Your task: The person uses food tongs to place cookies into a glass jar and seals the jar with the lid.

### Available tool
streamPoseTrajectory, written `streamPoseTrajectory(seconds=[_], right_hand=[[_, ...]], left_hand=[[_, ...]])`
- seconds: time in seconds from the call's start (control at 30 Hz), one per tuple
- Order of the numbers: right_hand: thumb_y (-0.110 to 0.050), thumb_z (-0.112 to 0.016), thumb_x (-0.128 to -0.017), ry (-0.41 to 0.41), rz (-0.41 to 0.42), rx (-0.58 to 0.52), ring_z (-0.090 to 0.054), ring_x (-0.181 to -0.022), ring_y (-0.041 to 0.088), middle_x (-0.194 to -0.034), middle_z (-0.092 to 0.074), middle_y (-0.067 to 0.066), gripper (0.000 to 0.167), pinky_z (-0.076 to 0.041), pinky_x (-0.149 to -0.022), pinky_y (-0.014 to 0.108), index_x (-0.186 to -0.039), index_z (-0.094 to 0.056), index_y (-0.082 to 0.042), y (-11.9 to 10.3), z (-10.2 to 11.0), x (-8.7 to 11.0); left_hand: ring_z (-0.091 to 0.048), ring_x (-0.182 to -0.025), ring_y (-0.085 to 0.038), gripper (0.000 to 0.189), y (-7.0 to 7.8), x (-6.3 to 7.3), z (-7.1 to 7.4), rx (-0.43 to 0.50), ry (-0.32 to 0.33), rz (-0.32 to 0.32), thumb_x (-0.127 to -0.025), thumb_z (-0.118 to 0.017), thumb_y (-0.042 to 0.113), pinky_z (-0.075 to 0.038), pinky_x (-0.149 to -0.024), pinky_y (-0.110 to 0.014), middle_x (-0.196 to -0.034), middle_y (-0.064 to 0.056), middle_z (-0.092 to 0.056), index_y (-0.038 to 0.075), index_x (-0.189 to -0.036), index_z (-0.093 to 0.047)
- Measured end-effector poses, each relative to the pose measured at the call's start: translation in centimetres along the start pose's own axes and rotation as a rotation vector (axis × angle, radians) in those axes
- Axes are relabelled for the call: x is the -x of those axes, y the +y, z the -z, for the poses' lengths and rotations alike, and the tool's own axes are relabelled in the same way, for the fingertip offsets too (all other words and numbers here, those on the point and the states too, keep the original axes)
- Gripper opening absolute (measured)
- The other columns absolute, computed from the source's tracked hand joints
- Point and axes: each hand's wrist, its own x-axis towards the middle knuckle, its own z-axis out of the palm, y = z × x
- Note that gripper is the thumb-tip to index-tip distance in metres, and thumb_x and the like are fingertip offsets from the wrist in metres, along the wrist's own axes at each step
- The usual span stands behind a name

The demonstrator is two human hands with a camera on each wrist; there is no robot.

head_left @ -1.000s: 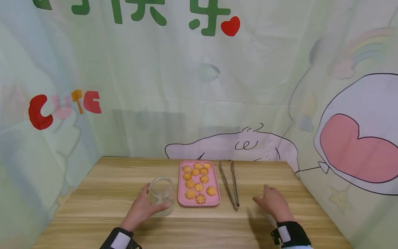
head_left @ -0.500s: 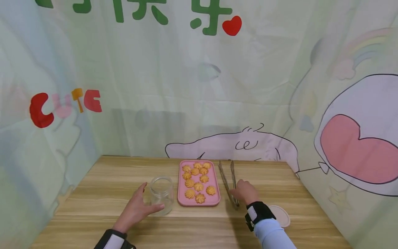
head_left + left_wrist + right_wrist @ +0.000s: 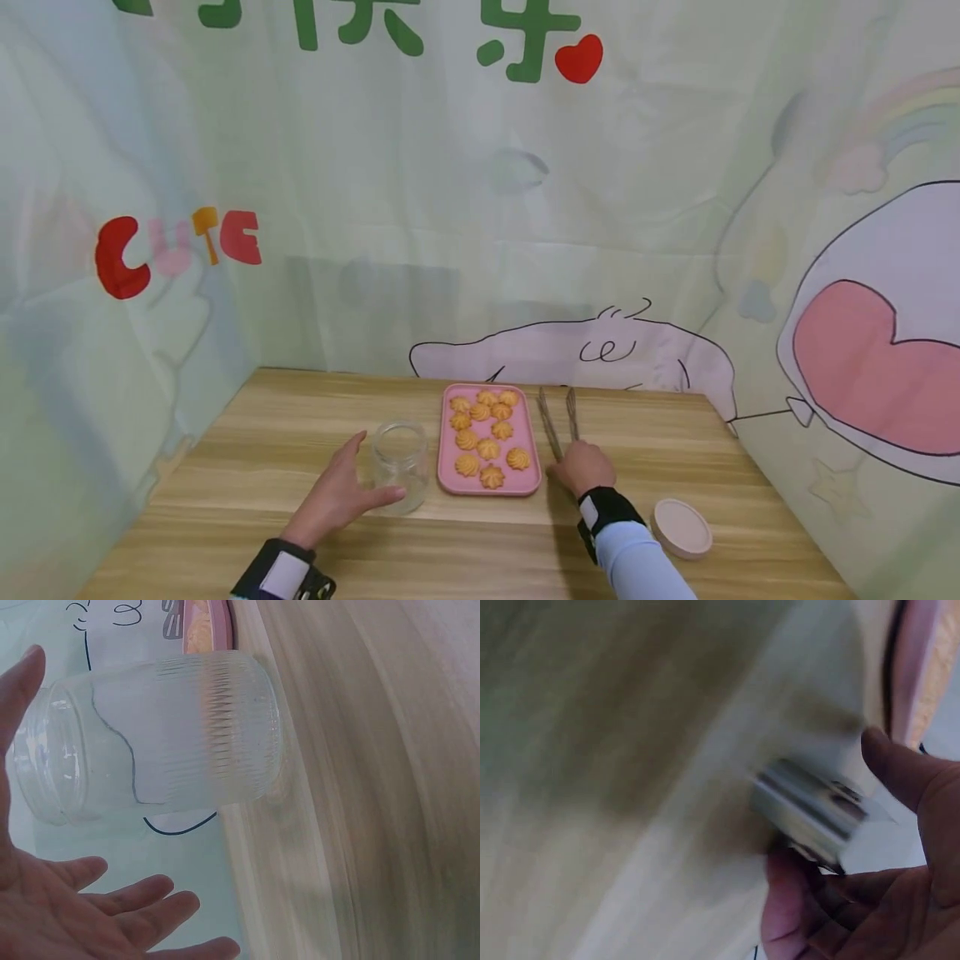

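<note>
A clear glass jar stands upright on the table without a lid. My left hand is beside it, thumb and fingers spread wide around its near left side. In the left wrist view, a gap shows between the fingers and the jar's ribbed glass. My right hand is over the bent end of the metal tongs, whose two arms point away. Up close in the right wrist view, curled fingers lie along the tongs' bend, with the thumb on the other side; this view is blurred.
Between the jar and the tongs lies a pink tray holding several piped cookies. A pale round lid rests on the wooden table, right of the right forearm. A printed cloth hangs behind the table.
My right hand has moved left from the lid side onto the tongs, uncovering the lid. My left hand has loosened from the jar, which stays in place. The head view has shifted slightly.
</note>
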Motion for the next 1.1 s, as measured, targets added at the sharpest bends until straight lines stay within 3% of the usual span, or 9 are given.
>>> streamPoseTrajectory(seconds=[0.23,0.33,0.47,0.6,0.77,0.9,1.1], right_hand=[[-0.013,-0.066,-0.086,0.045,0.003,-0.042,-0.064,-0.071,0.030,-0.080,-0.070,0.019,0.018,-0.056,-0.064,0.048,-0.076,-0.066,0.002,1.3,-0.1,-0.3],[-0.011,-0.063,-0.084,0.034,-0.019,-0.064,-0.062,-0.072,0.031,-0.081,-0.068,0.021,0.019,-0.055,-0.063,0.046,-0.083,-0.066,0.008,1.3,0.8,-0.1],[-0.014,-0.064,-0.086,0.003,-0.038,-0.087,-0.059,-0.071,0.030,-0.080,-0.064,0.020,0.025,-0.053,-0.061,0.043,-0.089,-0.063,0.011,1.1,2.2,0.3],[-0.016,-0.060,-0.088,-0.014,-0.040,-0.090,-0.056,-0.068,0.028,-0.078,-0.062,0.015,0.024,-0.047,-0.058,0.039,-0.089,-0.064,0.008,1.0,3.7,1.0],[-0.022,-0.057,-0.092,0.012,-0.051,-0.089,-0.056,-0.068,0.028,-0.078,-0.061,0.014,0.030,-0.044,-0.056,0.038,-0.093,-0.064,0.007,0.7,5.9,2.2],[-0.033,-0.061,-0.100,0.024,-0.054,-0.067,-0.055,-0.065,0.026,-0.074,-0.057,0.011,0.039,-0.041,-0.053,0.034,-0.098,-0.062,0.006,0.1,7.4,3.5],[-0.039,-0.070,-0.098,0.067,-0.012,0.010,-0.055,-0.061,0.023,-0.069,-0.057,0.008,0.041,-0.040,-0.049,0.032,-0.093,-0.065,0.002,-1.0,8.6,5.7]], left_hand=[[-0.032,-0.147,-0.058,0.121,0.5,-0.4,0.4,-0.017,-0.014,-0.013,-0.077,-0.090,0.046,-0.035,-0.115,-0.071,-0.162,-0.039,-0.026,-0.006,-0.160,-0.020],[-0.035,-0.146,-0.058,0.119,0.6,-0.5,0.4,-0.029,-0.007,-0.035,-0.078,-0.090,0.044,-0.037,-0.114,-0.070,-0.160,-0.040,-0.028,-0.008,-0.159,-0.021],[-0.037,-0.144,-0.057,0.118,0.8,-0.7,0.5,-0.027,-0.007,-0.058,-0.078,-0.091,0.041,-0.038,-0.114,-0.070,-0.158,-0.041,-0.031,-0.010,-0.158,-0.021],[-0.037,-0.145,-0.057,0.118,0.9,-1.2,0.5,-0.002,-0.034,-0.037,-0.078,-0.090,0.041,-0.036,-0.115,-0.070,-0.159,-0.039,-0.031,-0.009,-0.159,-0.020],[-0.043,-0.142,-0.055,0.117,1.2,-2.0,0.2,-0.009,-0.052,-0.066,-0.078,-0.091,0.040,-0.039,-0.113,-0.070,-0.156,-0.039,-0.038,-0.010,-0.158,-0.022],[-0.049,-0.137,-0.052,0.118,1.5,-2.3,0.0,-0.028,-0.057,-0.048,-0.076,-0.091,0.043,-0.042,-0.111,-0.068,-0.152,-0.038,-0.043,-0.009,-0.157,-0.024],[-0.054,-0.133,-0.050,0.110,1.7,-2.5,-0.4,-0.004,-0.058,-0.050,-0.076,-0.092,0.042,-0.047,-0.107,-0.066,-0.148,-0.034,-0.051,-0.006,-0.155,-0.032]])
